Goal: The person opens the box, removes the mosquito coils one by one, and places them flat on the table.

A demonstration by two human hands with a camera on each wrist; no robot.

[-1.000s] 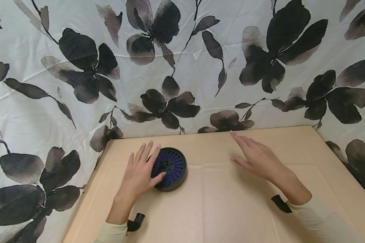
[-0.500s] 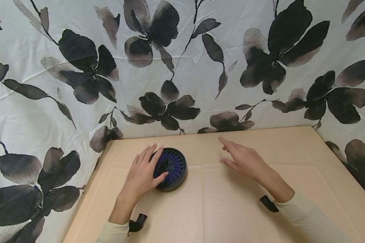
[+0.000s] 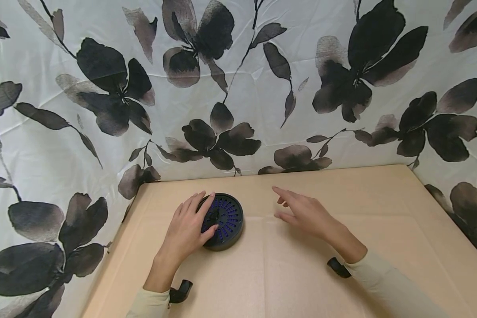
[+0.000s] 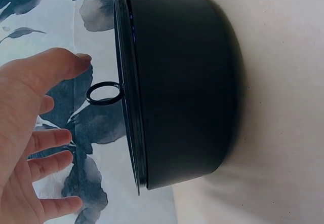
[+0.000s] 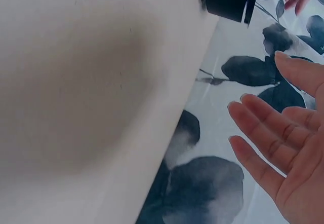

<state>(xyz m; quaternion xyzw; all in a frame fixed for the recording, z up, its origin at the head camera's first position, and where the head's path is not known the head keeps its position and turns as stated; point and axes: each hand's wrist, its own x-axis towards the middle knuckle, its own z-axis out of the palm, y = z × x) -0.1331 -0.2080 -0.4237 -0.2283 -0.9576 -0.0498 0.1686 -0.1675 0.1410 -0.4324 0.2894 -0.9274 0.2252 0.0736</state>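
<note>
A round black container (image 3: 227, 229) with a slotted lid, purple-blue showing in the slots, stands left of the middle of the table. In the left wrist view its dark side wall (image 4: 182, 87) and a small upright ring (image 4: 104, 103) on the lid are visible. My left hand (image 3: 184, 234) hovers over the lid's left part, fingers relaxed; the left wrist view shows the thumb (image 4: 66, 64) apart from the ring. To the right of the container, my right hand (image 3: 310, 216) is held in the air above the table, fingers loosely extended and holding nothing.
The light tan table (image 3: 286, 274) ends at the back against a white cloth (image 3: 254, 97) printed with dark flowers. More of that cloth hangs at both sides. Black wrist mounts (image 3: 180, 291) sit by each sleeve cuff.
My right hand has moved left, toward the container, and its fingers have bent slightly. The left hand has shifted a little right over the lid. The container has stayed in place.
</note>
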